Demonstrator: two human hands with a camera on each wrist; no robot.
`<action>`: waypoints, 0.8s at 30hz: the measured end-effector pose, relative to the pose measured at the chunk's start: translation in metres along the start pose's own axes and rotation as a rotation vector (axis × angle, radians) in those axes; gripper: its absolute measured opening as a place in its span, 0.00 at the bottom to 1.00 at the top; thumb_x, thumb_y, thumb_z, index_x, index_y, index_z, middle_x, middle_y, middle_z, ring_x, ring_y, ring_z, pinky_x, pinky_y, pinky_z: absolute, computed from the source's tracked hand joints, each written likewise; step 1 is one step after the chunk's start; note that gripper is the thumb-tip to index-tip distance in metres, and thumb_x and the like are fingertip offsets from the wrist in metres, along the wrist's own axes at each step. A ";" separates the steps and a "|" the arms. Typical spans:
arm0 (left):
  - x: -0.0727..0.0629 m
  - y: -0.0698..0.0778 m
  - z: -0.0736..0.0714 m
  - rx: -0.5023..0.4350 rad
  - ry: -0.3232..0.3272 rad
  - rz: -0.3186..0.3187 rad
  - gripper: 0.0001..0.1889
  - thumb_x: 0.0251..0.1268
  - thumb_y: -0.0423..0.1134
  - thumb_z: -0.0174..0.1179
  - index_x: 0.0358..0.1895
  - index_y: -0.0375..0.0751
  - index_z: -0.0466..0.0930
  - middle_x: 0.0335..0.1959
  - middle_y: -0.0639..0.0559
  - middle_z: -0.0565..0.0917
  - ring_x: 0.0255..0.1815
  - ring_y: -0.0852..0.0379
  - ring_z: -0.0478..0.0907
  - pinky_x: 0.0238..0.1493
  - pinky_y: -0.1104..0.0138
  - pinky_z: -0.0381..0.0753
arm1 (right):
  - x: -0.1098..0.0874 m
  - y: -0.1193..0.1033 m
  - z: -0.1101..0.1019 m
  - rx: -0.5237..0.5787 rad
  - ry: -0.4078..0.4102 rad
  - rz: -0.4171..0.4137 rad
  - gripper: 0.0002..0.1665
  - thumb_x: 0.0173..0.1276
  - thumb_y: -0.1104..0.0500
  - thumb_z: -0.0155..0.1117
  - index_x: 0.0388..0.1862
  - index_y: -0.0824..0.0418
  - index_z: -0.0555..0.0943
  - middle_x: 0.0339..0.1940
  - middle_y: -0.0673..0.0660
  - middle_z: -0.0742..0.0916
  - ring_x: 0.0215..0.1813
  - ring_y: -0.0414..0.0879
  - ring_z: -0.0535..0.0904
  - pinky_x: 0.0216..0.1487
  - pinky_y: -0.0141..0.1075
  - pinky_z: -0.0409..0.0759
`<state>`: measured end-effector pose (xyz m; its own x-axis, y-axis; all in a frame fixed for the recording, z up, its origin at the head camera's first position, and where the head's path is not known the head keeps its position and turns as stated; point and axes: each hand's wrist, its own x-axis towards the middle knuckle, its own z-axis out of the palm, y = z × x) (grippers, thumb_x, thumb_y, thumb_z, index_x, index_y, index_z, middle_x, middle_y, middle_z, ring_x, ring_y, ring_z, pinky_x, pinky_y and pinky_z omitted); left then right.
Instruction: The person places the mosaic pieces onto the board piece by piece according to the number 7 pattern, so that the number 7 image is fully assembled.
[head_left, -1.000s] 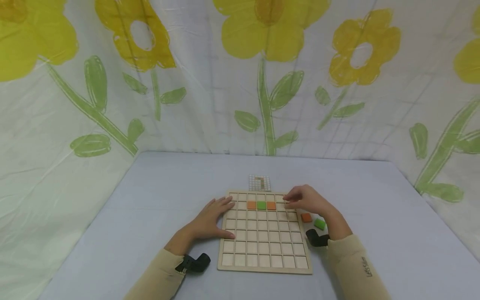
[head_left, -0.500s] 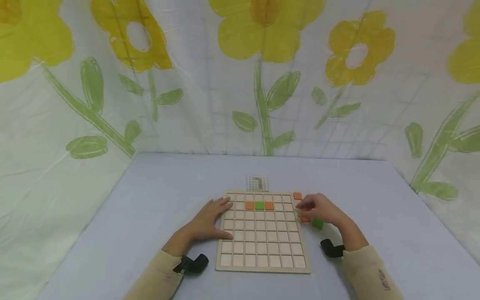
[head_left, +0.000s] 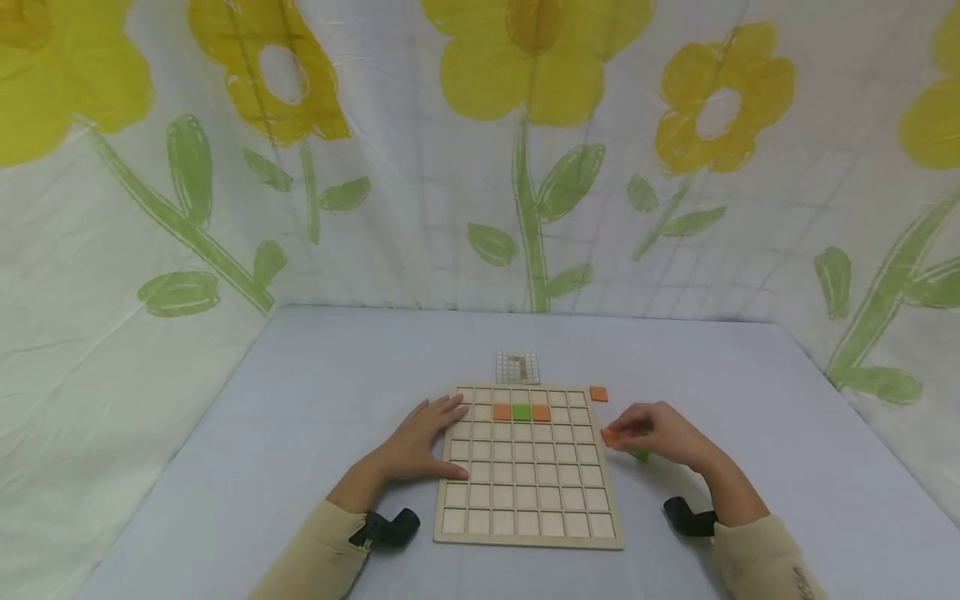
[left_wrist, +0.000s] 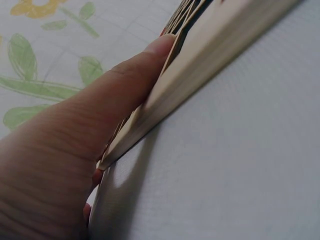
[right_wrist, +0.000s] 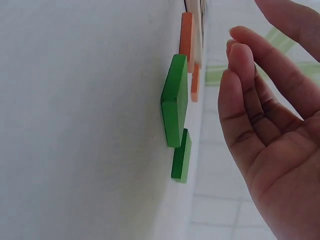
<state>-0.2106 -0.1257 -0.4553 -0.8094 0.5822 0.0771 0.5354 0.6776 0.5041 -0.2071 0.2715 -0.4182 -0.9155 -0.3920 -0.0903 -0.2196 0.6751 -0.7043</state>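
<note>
My left hand (head_left: 420,442) rests on the left edge of a wooden grid board (head_left: 528,545), its fingers and thumb spread. In the left wrist view the thumb (left_wrist: 120,85) lies over the board's rim. My right hand (head_left: 663,433) hovers right of the board, fingertips close over an orange tile (head_left: 609,437). The right wrist view shows its fingers loosely bent and holding nothing, beside that orange tile (right_wrist: 186,40) and two green tiles, a nearer one (right_wrist: 175,97) and a farther one (right_wrist: 182,157). In the head view the hand partly hides the green (head_left: 640,456).
In the board's second row sit an orange tile (head_left: 502,412), a green tile (head_left: 521,412) and another orange tile (head_left: 541,413). A loose orange tile (head_left: 598,393) lies by the board's far right corner. Behind the board is a small grid pattern card (head_left: 517,367).
My right hand has moved from the board's far right corner rightward and nearer, down to the loose tiles. The orange tile at that corner has come into view. My left hand stays put.
</note>
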 end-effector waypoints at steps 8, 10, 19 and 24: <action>0.000 0.001 0.000 -0.005 -0.006 -0.007 0.51 0.41 0.64 0.68 0.69 0.40 0.60 0.74 0.46 0.57 0.75 0.44 0.51 0.76 0.50 0.43 | -0.017 0.004 -0.001 0.039 0.036 0.032 0.21 0.56 0.52 0.70 0.44 0.63 0.83 0.41 0.56 0.85 0.39 0.35 0.78 0.38 0.27 0.79; 0.000 0.001 0.000 -0.007 -0.005 -0.009 0.51 0.41 0.63 0.68 0.69 0.40 0.61 0.73 0.46 0.57 0.75 0.44 0.51 0.76 0.50 0.43 | -0.021 0.005 -0.001 0.032 0.060 0.038 0.21 0.56 0.53 0.70 0.45 0.64 0.82 0.40 0.55 0.84 0.39 0.35 0.77 0.37 0.26 0.79; 0.001 0.001 -0.001 -0.007 -0.006 -0.012 0.51 0.41 0.64 0.68 0.69 0.41 0.61 0.74 0.46 0.57 0.75 0.45 0.51 0.76 0.51 0.42 | -0.031 0.013 0.003 -0.024 0.126 0.118 0.21 0.50 0.56 0.74 0.43 0.64 0.83 0.37 0.54 0.84 0.35 0.36 0.75 0.34 0.26 0.77; 0.000 0.000 -0.001 -0.012 -0.010 -0.015 0.51 0.41 0.64 0.68 0.69 0.41 0.61 0.74 0.47 0.57 0.75 0.45 0.50 0.76 0.51 0.42 | -0.031 0.016 0.005 -0.046 0.129 0.140 0.21 0.49 0.58 0.75 0.42 0.65 0.82 0.33 0.53 0.83 0.34 0.38 0.73 0.32 0.26 0.75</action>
<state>-0.2105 -0.1260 -0.4545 -0.8147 0.5767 0.0607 0.5204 0.6808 0.5156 -0.1810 0.2915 -0.4304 -0.9732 -0.2108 -0.0915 -0.0997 0.7460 -0.6584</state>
